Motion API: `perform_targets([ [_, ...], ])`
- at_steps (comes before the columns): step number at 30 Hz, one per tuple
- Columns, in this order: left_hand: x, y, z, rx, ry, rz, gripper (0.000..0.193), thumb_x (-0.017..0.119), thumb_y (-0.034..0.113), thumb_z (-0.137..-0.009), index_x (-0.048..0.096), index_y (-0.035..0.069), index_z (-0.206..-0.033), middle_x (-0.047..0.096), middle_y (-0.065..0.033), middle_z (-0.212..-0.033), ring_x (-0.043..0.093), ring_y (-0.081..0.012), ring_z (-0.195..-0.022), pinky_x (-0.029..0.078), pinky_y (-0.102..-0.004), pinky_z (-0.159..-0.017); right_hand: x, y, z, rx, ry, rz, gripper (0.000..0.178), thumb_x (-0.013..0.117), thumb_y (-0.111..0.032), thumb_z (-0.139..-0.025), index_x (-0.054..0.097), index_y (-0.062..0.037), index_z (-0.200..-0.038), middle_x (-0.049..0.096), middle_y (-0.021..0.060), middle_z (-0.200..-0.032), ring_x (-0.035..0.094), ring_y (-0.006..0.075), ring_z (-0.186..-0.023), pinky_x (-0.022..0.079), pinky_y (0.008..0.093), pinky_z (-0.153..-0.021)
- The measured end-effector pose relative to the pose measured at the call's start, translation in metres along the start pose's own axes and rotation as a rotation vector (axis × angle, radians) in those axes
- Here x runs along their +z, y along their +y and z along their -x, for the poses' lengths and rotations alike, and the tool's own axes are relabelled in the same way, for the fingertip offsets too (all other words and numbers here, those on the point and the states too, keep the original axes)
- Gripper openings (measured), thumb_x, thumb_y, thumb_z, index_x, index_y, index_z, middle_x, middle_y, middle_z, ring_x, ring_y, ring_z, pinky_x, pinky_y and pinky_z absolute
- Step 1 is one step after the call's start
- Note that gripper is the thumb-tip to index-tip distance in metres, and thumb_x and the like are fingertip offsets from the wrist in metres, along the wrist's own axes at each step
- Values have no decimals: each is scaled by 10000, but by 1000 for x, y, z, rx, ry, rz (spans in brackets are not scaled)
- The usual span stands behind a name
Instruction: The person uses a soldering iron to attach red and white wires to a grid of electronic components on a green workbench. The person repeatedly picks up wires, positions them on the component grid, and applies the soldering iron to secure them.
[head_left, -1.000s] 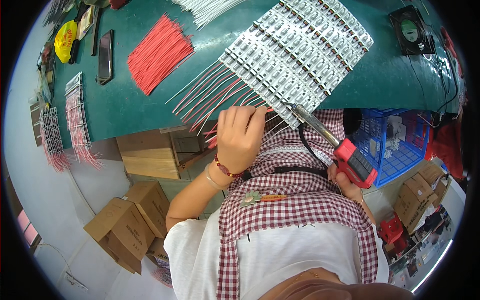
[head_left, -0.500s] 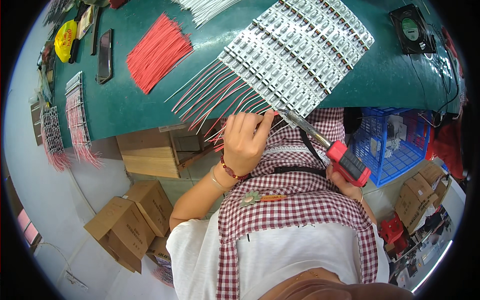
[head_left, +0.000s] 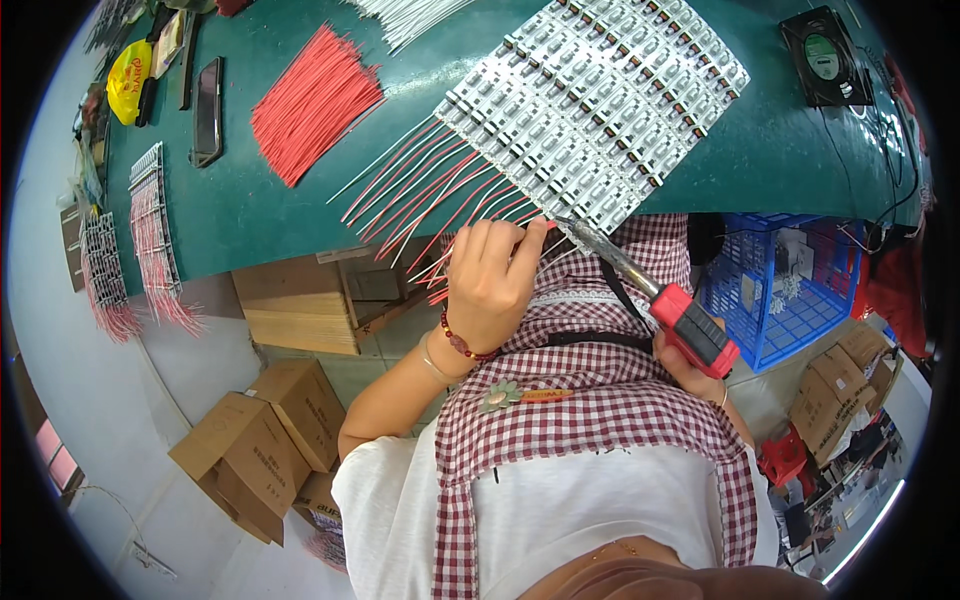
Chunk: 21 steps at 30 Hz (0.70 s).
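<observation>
A panel of small white circuit boards (head_left: 600, 110) lies on the green table, one corner reaching its near edge. Several red and white wires (head_left: 420, 185) stick out from the panel's left lower side. My left hand (head_left: 490, 275) is closed at that edge, thumb and forefinger pinching a red wire by the near corner. In my right hand (head_left: 685, 368) is a red and black soldering iron (head_left: 690, 325), gripped by its handle. Its metal tip meets the panel's edge close to my left fingertips; whether it touches the wire is too small to tell.
A bundle of red wires (head_left: 315, 105) and a bundle of white wires (head_left: 410, 18) lie on the table (head_left: 225, 215). Farther left are a phone (head_left: 208, 112) and wired board strips (head_left: 152, 215). A black fan-like device (head_left: 825, 58) sits right. Below stand a blue crate (head_left: 765, 290) and cardboard boxes (head_left: 240, 460).
The soldering iron's handle has shifted very slightly left and down. My left hand keeps its pinch at the same spot.
</observation>
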<state>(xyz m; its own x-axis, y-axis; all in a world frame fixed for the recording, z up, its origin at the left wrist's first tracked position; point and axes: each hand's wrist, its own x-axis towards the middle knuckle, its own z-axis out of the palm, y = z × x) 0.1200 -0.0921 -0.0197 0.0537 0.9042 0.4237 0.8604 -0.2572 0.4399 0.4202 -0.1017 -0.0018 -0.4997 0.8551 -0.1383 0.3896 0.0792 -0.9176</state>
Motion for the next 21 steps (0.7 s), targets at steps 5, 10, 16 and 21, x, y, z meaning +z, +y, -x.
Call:
perform_targets([
  [5,2,1,-3,2,2,-6,209,730,-32,-747,713,13,-952,500,-34,-755,505,-192,-669,377,-332,-599,4,-14,-14,-198,86,173,193,727,-80,-706,672,-29,-883,643,91,-800,639,259,-641,489,330,-571],
  [10,-2,3,-5,-14,-8,-20,188,735,-21,-756,706,11,-939,501,-35,-758,508,-197,-679,376,-338,-604,-4,15,17,-37,21,118,233,733,-27,-696,677,-28,-923,656,117,-833,631,289,-657,478,357,-562],
  [16,-3,5,-6,-32,-34,-33,191,734,-13,-764,702,14,-951,518,-40,-776,520,-203,-699,383,-341,-616,3,28,25,54,92,205,241,734,-10,-689,675,-22,-922,657,127,-832,626,290,-659,466,366,-549],
  [21,-2,5,-6,-32,-38,-41,204,730,-19,-758,701,14,-956,529,-42,-792,528,-204,-715,386,-341,-625,3,10,6,1,20,-39,192,712,-25,-698,667,-22,-885,645,112,-816,633,277,-631,472,343,-533],
])
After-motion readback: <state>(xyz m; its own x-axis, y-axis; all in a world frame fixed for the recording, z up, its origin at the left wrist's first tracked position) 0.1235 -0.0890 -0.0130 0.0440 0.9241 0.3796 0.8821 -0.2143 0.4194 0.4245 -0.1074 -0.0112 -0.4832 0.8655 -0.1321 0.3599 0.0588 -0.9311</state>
